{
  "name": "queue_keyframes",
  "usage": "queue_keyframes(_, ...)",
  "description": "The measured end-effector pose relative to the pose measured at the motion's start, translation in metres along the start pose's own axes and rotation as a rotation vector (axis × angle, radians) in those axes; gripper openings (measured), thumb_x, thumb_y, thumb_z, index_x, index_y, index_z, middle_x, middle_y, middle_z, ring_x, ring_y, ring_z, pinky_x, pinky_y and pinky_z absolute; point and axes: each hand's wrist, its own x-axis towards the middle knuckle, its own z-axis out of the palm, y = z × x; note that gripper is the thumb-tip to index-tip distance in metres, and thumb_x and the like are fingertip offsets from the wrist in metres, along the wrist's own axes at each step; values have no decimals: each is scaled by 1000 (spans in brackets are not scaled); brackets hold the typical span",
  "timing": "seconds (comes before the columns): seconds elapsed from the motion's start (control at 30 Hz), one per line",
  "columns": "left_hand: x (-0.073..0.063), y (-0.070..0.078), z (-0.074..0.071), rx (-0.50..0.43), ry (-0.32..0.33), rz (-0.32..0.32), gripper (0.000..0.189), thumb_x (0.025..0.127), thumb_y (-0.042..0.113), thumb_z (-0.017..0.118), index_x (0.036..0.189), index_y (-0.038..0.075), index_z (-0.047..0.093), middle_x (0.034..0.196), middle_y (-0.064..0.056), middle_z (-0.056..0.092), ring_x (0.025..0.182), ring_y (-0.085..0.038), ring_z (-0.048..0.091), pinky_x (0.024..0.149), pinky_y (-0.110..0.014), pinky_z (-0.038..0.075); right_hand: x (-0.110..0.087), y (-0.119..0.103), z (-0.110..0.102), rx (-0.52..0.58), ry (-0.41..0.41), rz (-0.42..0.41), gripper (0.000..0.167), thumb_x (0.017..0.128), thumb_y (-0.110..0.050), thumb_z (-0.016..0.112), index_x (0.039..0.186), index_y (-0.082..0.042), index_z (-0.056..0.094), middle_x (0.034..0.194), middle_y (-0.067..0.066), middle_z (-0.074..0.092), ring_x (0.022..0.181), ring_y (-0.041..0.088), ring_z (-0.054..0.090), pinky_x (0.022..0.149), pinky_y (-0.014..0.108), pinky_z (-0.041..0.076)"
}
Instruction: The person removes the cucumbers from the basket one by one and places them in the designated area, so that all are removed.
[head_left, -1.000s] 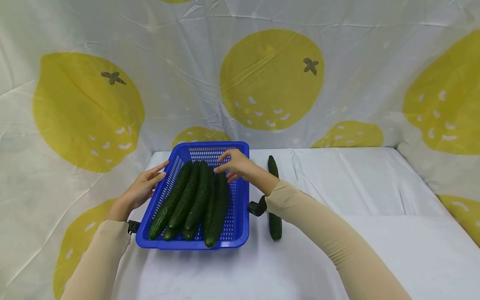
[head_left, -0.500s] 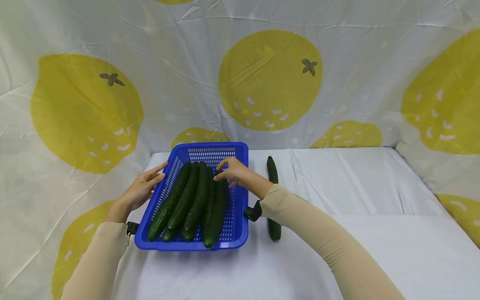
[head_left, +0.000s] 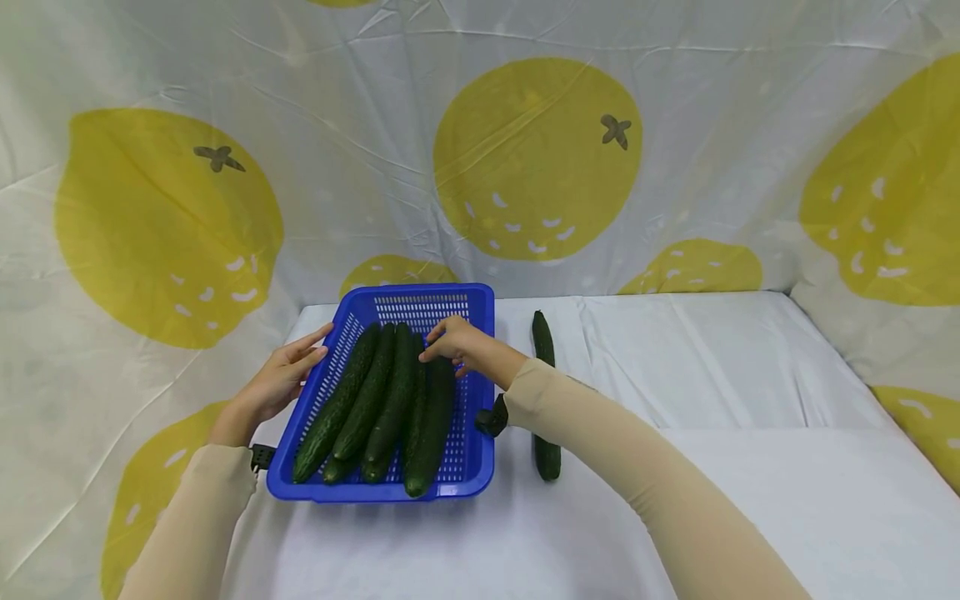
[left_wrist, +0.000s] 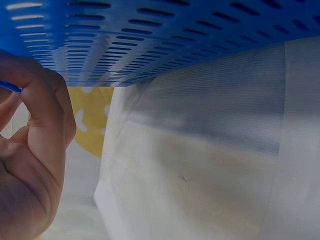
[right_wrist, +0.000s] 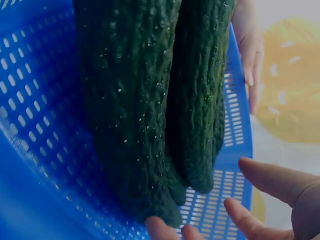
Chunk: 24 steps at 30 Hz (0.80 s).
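Note:
A blue slotted plastic basket (head_left: 480, 477) holds several dark green cucumbers (head_left: 431, 429) lying lengthwise, side by side. My left hand (head_left: 273, 385) grips the basket's left rim, and the left wrist view shows its fingers curled at the rim beneath the slotted blue wall (left_wrist: 135, 45). Over the far end of the rightmost cucumber is my right hand (head_left: 467, 346). In the right wrist view its fingers are spread, with one fingertip (right_wrist: 161, 229) right at the tip of the nearest cucumber (right_wrist: 125, 110). Nothing is held between those fingers.
A single cucumber (head_left: 548, 460) lies on the white cloth (head_left: 720, 508) right of the basket, partly hidden by my right sleeve. Behind and at the sides hang white curtains with a yellow lemon print (head_left: 540, 158).
My right hand has come down and slightly left onto the far end of the rightmost cucumber. My left hand keeps its grip on the rim; the basket and cucumbers stay essentially in place.

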Motion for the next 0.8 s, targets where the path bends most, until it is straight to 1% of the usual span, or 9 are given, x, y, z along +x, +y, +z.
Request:
queue_keyframes(0.07, 0, 0, 0, -2, 2, -3, 60, 109, 20, 43, 160, 9, 15, 112, -3, 64, 81, -11, 67, 62, -25, 58, 3, -1, 2, -13, 20, 28, 42, 90, -7, 75, 129, -3, 62, 142, 18, 48, 124, 48, 49, 94, 60, 49)
queue_keyframes(0.2, -1, 0, 0, -8, 4, -9, 59, 109, 20, 43, 160, 9, 15, 113, -3, 65, 82, -12, 68, 63, -26, 58, 9, 0, 5, -7, 40, 86, 42, 90, -5, 74, 130, -3, 61, 144, 21, 45, 124, 50, 48, 93, 63, 48)
queue_keyframes(0.33, -1, 0, 0, -5, 1, -4, 60, 109, 20, 43, 160, 8, 15, 113, -3, 65, 83, -12, 68, 63, -26, 58, 13, 1, 8, 28, 28, 147, 44, 90, -3, 74, 132, -4, 60, 149, 22, 40, 126, 53, 46, 92, 64, 48)
queue_keyframes(0.47, 0, -1, -1, -5, -4, 0, 59, 109, 20, 43, 160, 9, 15, 114, -2, 65, 82, -12, 68, 62, -26, 58, 13, 2, 10, 67, 19, 193, 44, 89, -1, 74, 130, -5, 59, 152, 22, 35, 125, 54, 45, 90, 64, 49)
queue_keyframes(0.57, 0, -1, -1, -5, -7, 1, 59, 109, 20, 42, 160, 10, 15, 114, -2, 65, 81, -12, 68, 61, -25, 58, 12, 2, 10, 107, 6, 211, 45, 89, 2, 73, 131, -5, 57, 152, 23, 32, 127, 56, 42, 92, 66, 47)
queue_keyframes(0.63, 1, -1, -2, -9, -9, 4, 59, 109, 19, 42, 160, 10, 15, 114, -3, 65, 81, -12, 68, 62, -26, 58, 12, 4, 10, 111, 7, 210, 46, 89, 3, 72, 131, -5, 57, 151, 23, 33, 127, 55, 42, 91, 66, 47)
queue_keyframes(0.73, 1, -1, -2, -11, -11, 6, 59, 109, 19, 42, 160, 10, 15, 115, -3, 66, 82, -12, 68, 63, -26, 58, 16, 10, 12, 85, 12, 187, 48, 88, 5, 71, 133, -3, 56, 148, 22, 37, 131, 51, 41, 90, 65, 49)
queue_keyframes(0.8, 1, -2, -2, -16, -12, 5, 59, 109, 19, 42, 160, 9, 15, 115, -2, 66, 83, -12, 69, 64, -27, 59, 18, 13, 15, 44, 24, 169, 48, 89, 5, 71, 134, -3, 57, 147, 22, 40, 129, 48, 44, 88, 63, 51)
